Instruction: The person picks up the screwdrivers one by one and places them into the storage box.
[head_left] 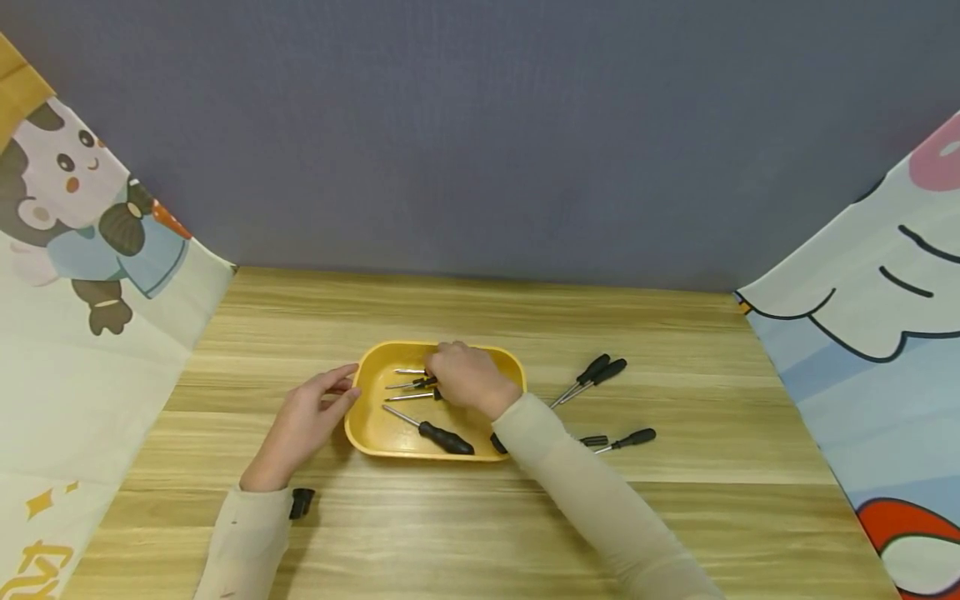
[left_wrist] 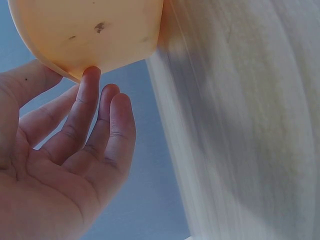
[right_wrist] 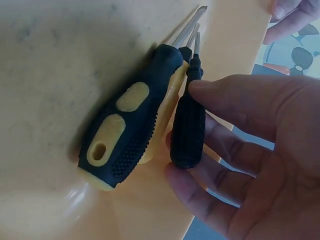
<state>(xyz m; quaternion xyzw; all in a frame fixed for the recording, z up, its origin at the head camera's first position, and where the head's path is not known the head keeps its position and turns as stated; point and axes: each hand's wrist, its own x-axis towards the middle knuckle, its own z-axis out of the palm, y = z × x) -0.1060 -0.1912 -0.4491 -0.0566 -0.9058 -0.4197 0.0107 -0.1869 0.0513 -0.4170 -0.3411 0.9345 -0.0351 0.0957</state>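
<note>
A yellow plastic tray [head_left: 390, 440] holds several screwdrivers. Inside it, my right hand [head_left: 468, 379] grips the slim black handle of a small screwdriver [right_wrist: 189, 132], thumb on one side and fingers on the other. Right beside that handle lies a thicker black-and-yellow screwdriver [right_wrist: 125, 120], with another partly hidden between them. My left hand [head_left: 303, 421] holds the tray's left rim, its thumb and index finger at the edge, a middle fingertip against the outer wall. A black-handled screwdriver [head_left: 446, 438] lies slanted near the tray's front wall.
Right of the tray, two black-handled screwdrivers [head_left: 594, 368] lie together on the wooden table [head_left: 420, 533]. Nearer, another screwdriver [head_left: 637, 437] is partly covered by the right sleeve. A small black object [head_left: 302, 502] sits beside the left sleeve. A grey partition [head_left: 480, 150] stands behind the table.
</note>
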